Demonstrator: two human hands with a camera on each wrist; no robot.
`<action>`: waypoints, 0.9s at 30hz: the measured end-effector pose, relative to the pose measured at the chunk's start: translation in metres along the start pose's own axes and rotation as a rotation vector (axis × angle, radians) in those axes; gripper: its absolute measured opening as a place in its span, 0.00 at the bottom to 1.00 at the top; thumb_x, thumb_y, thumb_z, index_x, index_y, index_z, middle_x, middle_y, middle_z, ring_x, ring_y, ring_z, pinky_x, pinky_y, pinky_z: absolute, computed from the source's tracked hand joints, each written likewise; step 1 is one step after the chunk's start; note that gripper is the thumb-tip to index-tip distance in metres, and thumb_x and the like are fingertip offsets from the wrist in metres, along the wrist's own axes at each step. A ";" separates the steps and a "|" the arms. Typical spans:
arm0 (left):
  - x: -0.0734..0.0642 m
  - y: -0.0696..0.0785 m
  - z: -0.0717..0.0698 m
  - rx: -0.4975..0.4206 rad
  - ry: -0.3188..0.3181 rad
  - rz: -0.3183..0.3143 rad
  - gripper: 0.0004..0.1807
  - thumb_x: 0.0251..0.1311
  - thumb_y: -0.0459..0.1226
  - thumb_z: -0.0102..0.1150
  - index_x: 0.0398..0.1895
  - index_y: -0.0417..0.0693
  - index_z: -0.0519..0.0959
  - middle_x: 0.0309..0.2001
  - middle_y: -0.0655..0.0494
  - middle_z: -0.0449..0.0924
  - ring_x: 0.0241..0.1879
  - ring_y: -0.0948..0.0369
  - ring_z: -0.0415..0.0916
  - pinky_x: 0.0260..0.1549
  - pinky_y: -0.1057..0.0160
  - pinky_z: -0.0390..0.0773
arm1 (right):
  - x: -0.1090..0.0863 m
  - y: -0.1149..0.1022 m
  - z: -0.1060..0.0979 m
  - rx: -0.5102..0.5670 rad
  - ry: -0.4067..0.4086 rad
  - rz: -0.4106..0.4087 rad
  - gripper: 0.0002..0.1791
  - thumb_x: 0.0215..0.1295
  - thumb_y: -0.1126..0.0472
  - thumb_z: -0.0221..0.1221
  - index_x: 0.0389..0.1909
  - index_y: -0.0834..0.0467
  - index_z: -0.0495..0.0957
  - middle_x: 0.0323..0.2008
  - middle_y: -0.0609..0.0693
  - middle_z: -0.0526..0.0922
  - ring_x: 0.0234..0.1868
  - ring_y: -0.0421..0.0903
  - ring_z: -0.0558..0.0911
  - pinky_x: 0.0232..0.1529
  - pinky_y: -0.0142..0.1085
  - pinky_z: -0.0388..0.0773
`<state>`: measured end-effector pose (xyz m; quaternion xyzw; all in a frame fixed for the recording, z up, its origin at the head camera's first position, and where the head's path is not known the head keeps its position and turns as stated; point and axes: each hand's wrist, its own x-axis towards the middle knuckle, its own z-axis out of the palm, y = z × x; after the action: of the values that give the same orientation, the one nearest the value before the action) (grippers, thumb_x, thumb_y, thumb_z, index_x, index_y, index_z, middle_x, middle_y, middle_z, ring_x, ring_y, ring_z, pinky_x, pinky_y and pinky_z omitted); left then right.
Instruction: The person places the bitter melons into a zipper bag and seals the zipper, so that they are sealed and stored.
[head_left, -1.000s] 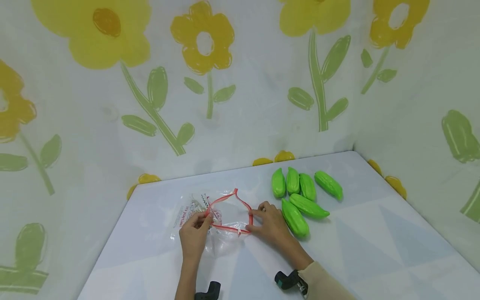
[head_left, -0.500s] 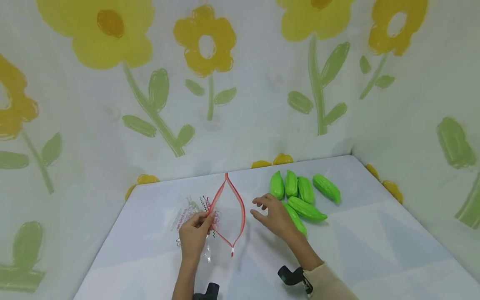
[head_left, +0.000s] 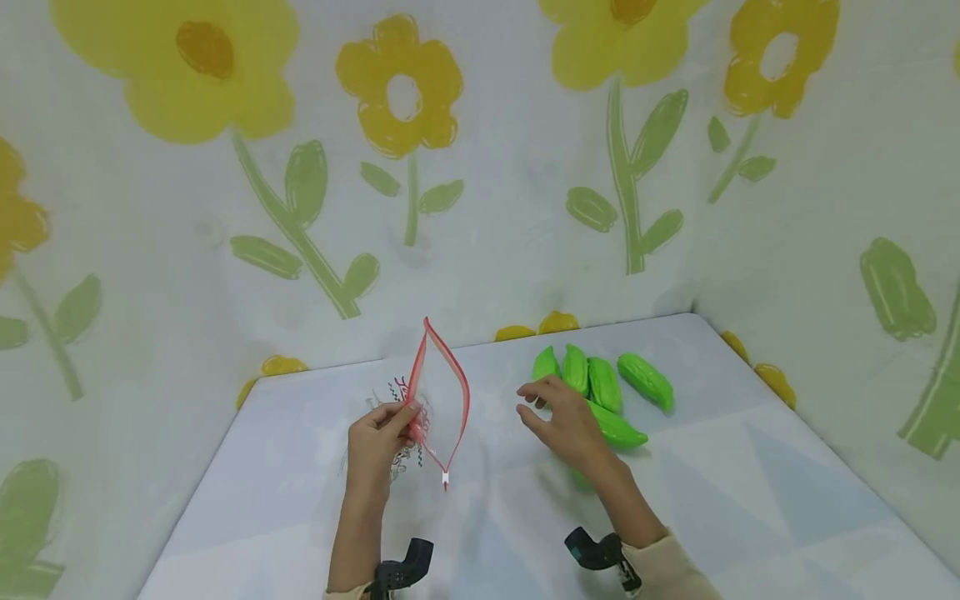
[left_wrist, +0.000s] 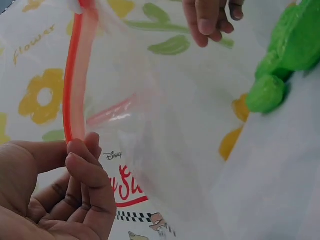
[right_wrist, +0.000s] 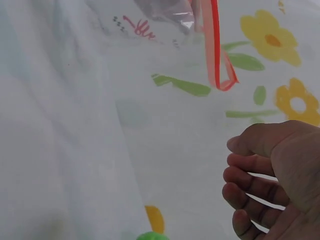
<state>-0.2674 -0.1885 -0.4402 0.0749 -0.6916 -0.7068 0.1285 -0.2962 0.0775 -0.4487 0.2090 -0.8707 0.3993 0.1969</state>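
My left hand (head_left: 373, 442) pinches the red zip edge of a clear printed zip bag (head_left: 464, 392) between thumb and fingers, holding it up over the table. The bag's mouth gapes, and a small white slider (head_left: 446, 477) sits at its lower end. In the left wrist view, thumb and forefinger grip the red strip (left_wrist: 75, 90), with red lettering on the film below. My right hand (head_left: 566, 421) hovers apart from the bag, fingers loosely bent and holding nothing. Behind and under it lie several bright green ridged, pointed vegetable-shaped pieces (head_left: 647, 382), partly hidden by the hand.
The white table (head_left: 720, 492) has pale blue triangles. Its back edge meets a wall covering (head_left: 495, 250) with yellow flowers, and another flowered side stands at the right. Each wrist wears a black camera mount (head_left: 405, 567).
My right hand has let go of the bag's edge and drawn back to the right. My left hand has raised the bag, its mouth now standing taller and narrower.
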 end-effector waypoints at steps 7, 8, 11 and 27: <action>0.004 -0.002 0.003 -0.183 -0.030 -0.075 0.17 0.64 0.36 0.67 0.43 0.27 0.79 0.34 0.49 0.79 0.27 0.61 0.74 0.27 0.71 0.75 | 0.001 0.005 -0.019 0.007 0.043 0.038 0.12 0.61 0.66 0.69 0.46 0.58 0.85 0.39 0.50 0.81 0.38 0.47 0.80 0.39 0.47 0.80; 0.004 -0.003 0.003 -0.192 -0.029 -0.080 0.17 0.63 0.37 0.68 0.43 0.27 0.79 0.35 0.49 0.79 0.27 0.61 0.74 0.27 0.71 0.75 | 0.001 0.007 -0.022 0.003 0.045 0.043 0.12 0.62 0.66 0.68 0.46 0.59 0.85 0.39 0.51 0.81 0.38 0.47 0.80 0.38 0.47 0.80; 0.007 -0.007 0.002 -0.199 -0.018 -0.089 0.17 0.63 0.37 0.68 0.42 0.28 0.79 0.35 0.49 0.78 0.28 0.61 0.74 0.27 0.71 0.75 | 0.003 0.011 -0.029 -0.011 0.030 0.079 0.11 0.64 0.65 0.66 0.47 0.59 0.85 0.40 0.51 0.81 0.39 0.49 0.81 0.38 0.47 0.80; 0.011 -0.026 0.004 -0.139 0.026 -0.166 0.19 0.63 0.39 0.68 0.46 0.30 0.80 0.36 0.51 0.80 0.30 0.61 0.75 0.28 0.71 0.76 | 0.002 0.041 -0.044 -0.085 -0.120 0.303 0.14 0.67 0.59 0.65 0.49 0.63 0.84 0.42 0.55 0.83 0.43 0.53 0.79 0.42 0.46 0.77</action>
<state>-0.2805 -0.1879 -0.4653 0.1322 -0.6307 -0.7601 0.0833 -0.3115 0.1361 -0.4462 0.0904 -0.9184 0.3743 0.0909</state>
